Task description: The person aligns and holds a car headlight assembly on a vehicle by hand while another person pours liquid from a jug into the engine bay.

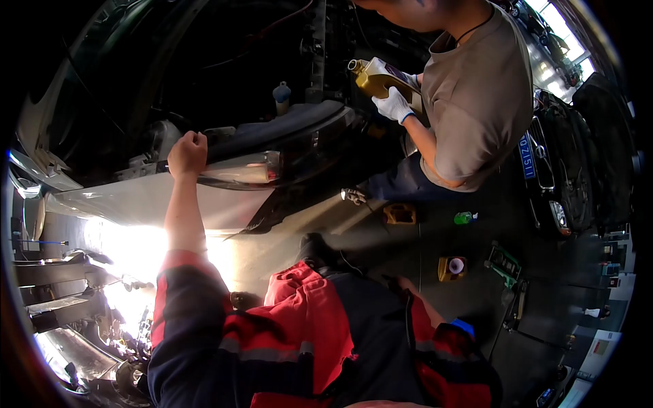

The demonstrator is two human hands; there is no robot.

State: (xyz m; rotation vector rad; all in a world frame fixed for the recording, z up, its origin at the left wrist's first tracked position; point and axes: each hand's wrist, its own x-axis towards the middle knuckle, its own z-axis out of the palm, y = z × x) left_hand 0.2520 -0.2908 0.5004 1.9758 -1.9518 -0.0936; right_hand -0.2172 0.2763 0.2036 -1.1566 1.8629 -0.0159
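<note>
My left hand (187, 155) is closed in a fist above the front edge of a light-coloured car's fender (163, 200), beside the open engine bay. Whatever it may grip is hidden; only a small dark tip shows at its left side. Just right of it is the headlamp (248, 171). My right hand (396, 281) hangs low by my body, in shadow, with its fingers too dark to read. Across the car's front corner, a co-worker in white gloves (393, 107) tilts a gold oil jug (375, 80) with its mouth uncapped.
A blue-topped container (281, 95) stands in the engine bay. On the floor are an orange-gold jug (400, 214), a green bottle (465, 217), another gold jug (449, 268) and a green floor jack (503, 265). A dark car (544, 170) with raised hood stands at right.
</note>
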